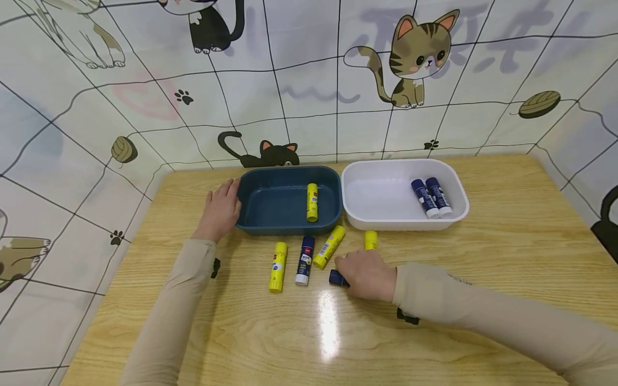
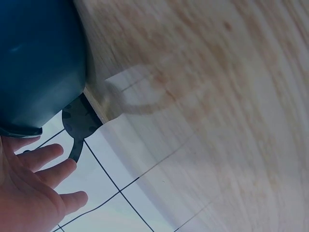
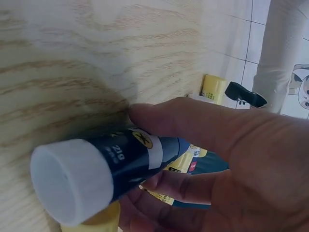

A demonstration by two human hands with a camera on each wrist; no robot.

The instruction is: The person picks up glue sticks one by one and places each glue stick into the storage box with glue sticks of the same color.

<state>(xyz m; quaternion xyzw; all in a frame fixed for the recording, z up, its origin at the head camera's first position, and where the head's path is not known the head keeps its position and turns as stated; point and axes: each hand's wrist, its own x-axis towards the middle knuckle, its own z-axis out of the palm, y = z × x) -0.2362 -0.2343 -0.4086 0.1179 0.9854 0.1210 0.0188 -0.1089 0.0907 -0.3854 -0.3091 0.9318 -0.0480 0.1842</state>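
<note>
Blue bin (image 1: 263, 202): it stands on the tabletop (image 1: 260, 343), at the far side, and one yellow stick (image 1: 312, 202) lies in its right part.
Left hand (image 1: 223, 209): it is at the left end of the blue bin, touching the outer wall; the fingers are extended and spread, and they grasp nothing.
Right hand (image 1: 366, 274): it is on the near side of the blue bin, more to the right; thumb and fingers are pinching the held stick.
Held stick (image 3: 133, 157): it is navy with a white end, in front of the blue bin and to its right; I cannot tell if it touches the wood.
White bin (image 1: 376, 195): it is just beside the blue bin, on the right, with two navy sticks (image 1: 425, 199) leaning side by side in its right part.
Left yellow stick (image 1: 277, 267): it lies in front of the blue bin, near its middle.
Loose navy stick (image 1: 304, 261): it lies just before the blue bin, white end toward the person.
Slanted yellow stick (image 1: 329, 247): it lies at the near right corner of the blue bin.
Half-hidden yellow stick (image 1: 370, 239): it is to the right of that corner, partly covered by the right hand.
Backdrop (image 1: 309, 102): it rises behind the blue bin, printed with cats.
</note>
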